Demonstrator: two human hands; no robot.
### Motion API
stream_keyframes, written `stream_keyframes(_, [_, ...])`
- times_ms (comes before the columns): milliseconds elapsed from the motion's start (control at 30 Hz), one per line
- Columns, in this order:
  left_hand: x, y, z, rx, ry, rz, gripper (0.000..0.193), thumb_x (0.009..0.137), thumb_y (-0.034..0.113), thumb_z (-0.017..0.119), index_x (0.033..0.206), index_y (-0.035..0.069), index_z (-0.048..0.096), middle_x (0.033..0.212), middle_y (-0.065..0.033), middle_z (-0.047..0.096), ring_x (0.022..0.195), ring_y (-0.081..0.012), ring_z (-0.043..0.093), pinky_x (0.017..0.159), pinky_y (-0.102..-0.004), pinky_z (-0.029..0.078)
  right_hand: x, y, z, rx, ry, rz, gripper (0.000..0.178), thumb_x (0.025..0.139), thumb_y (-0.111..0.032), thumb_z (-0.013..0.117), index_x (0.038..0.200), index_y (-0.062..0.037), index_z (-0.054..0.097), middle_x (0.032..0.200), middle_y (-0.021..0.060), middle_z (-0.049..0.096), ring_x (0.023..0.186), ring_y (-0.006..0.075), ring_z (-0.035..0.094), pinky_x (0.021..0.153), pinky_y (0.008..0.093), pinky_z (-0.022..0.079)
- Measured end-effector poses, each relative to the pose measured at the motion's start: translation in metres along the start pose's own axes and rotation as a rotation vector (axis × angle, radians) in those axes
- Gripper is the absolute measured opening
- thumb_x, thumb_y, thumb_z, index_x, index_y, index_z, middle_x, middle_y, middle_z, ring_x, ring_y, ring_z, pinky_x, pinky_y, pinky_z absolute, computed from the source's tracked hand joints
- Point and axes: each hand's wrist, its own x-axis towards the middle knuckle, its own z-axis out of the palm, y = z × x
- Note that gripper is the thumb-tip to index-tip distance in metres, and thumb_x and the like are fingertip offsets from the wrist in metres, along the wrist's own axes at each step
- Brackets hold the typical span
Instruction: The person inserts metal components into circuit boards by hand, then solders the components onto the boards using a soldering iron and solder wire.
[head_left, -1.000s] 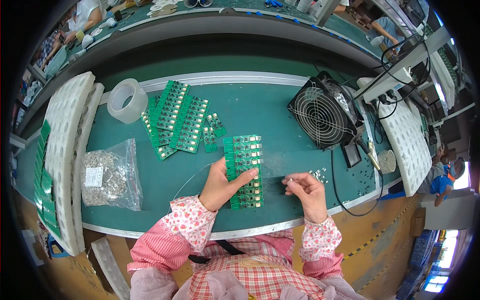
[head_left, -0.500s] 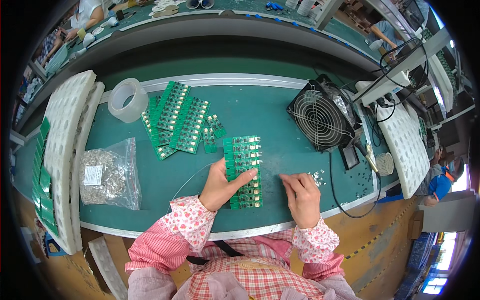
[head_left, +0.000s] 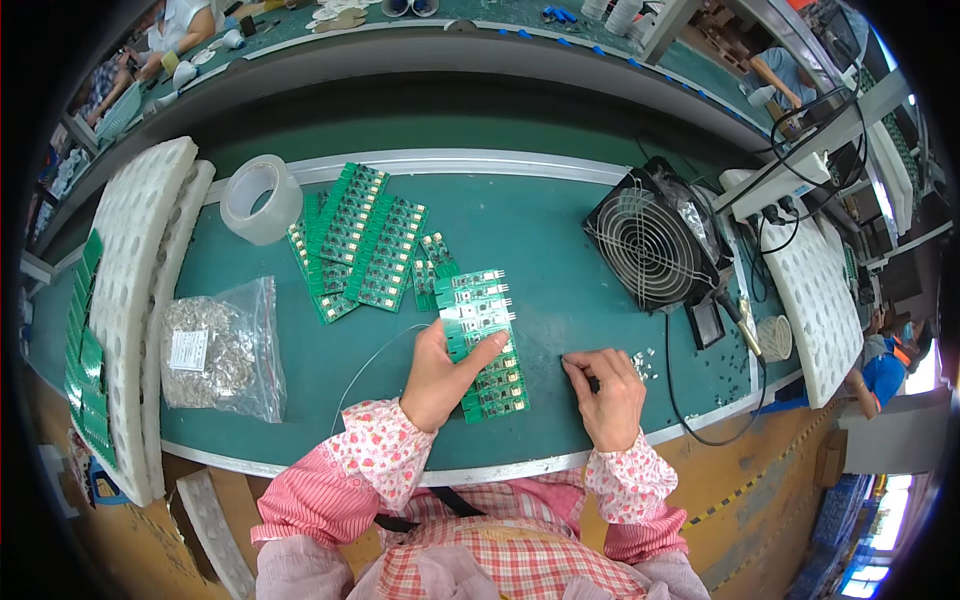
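A green circuit board panel (head_left: 475,312) with rows of small components is held in my left hand (head_left: 440,378), its thumb lying across the face. Short pins stick out along the panel's right edge. My right hand (head_left: 610,398) rests just above the mat to the right, thumb and forefinger pinched together; whether a small part is between them cannot be made out. Small white pieces (head_left: 645,364) lie scattered beside its knuckles. Beyond the held panel, more green circuit boards (head_left: 390,250) are piled on the mat, with smaller board pieces (head_left: 432,265) at their right side.
A clear tape roll (head_left: 262,200) and a plastic bag of small metal parts (head_left: 225,350) are on the left. White foam trays (head_left: 140,300) stand beyond them. At right are a black fan (head_left: 650,240), a soldering iron (head_left: 740,322) with its cable, and tiny dark bits (head_left: 735,370).
The panel in my left hand has tilted, so its top now leans left and its upper half catches the light. My right hand has barely moved, its fingers still together.
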Motion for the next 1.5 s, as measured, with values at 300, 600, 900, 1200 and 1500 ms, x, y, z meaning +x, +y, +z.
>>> stream_keyframes(300, [0.001, 0.001, -0.001, -0.064, 0.063, -0.005, 0.025, 0.09, 0.006, 0.068, 0.112, 0.0, 0.06, 0.1, -0.0042, 0.067, 0.086, -0.0098, 0.064, 0.073, -0.0265, 0.053, 0.0, 0.002, 0.002, 0.033, 0.066, -0.006, 0.008, 0.075, 0.0, 0.076, 0.081, -0.0024, 0.071, 0.079, 0.0072, 0.065, 0.068, 0.0211, 0.058, 0.062, 0.0321, 0.048])
stream_keyframes(600, [0.002, 0.0, -0.003, -0.04, 0.061, 0.002, 0.024, 0.09, 0.006, 0.069, 0.112, 0.0, 0.061, 0.1, -0.0044, 0.068, 0.086, -0.0092, 0.064, 0.074, -0.026, 0.053, 0.009, -0.022, 0.006, 0.396, 0.071, 0.147, 0.009, 0.079, -0.001, 0.074, 0.084, -0.0018, 0.067, 0.084, 0.0076, 0.064, 0.071, 0.0178, 0.059, 0.062, 0.0288, 0.049])
stream_keyframes(900, [-0.004, 0.001, -0.001, 0.119, 0.007, 0.066, 0.026, 0.087, 0.007, 0.072, 0.109, -0.001, 0.061, 0.098, -0.0046, 0.069, 0.085, -0.0093, 0.065, 0.074, -0.0265, 0.054, 0.015, -0.033, 0.018, 1.252, -0.182, 0.552, 0.014, 0.093, -0.013, 0.065, 0.099, -0.0013, 0.061, 0.095, 0.0036, 0.062, 0.086, 0.0102, 0.059, 0.074, 0.0245, 0.051])
stream_keyframes(1200, [-0.008, 0.002, 0.002, 0.243, -0.065, 0.145, 0.026, 0.087, 0.007, 0.072, 0.11, 0.0, 0.061, 0.099, -0.0052, 0.07, 0.088, -0.0091, 0.065, 0.076, -0.0264, 0.053, 0.017, -0.047, 0.026, 1.418, -0.176, 0.588, 0.013, 0.096, -0.016, 0.063, 0.098, -0.004, 0.058, 0.087, -0.0017, 0.057, 0.08, 0.0055, 0.05, 0.075, 0.0215, 0.041])
stream_keyframes(1500, [-0.007, -0.002, 0.002, 0.233, -0.061, 0.113, 0.026, 0.087, 0.007, 0.072, 0.11, 0.0, 0.061, 0.099, -0.0043, 0.07, 0.088, -0.0093, 0.064, 0.077, -0.0262, 0.053, 0.014, -0.045, 0.031, 1.44, -0.162, 0.618, 0.012, 0.096, -0.015, 0.061, 0.093, -0.0051, 0.056, 0.082, -0.0036, 0.053, 0.075, 0.0038, 0.046, 0.07, 0.02, 0.038])
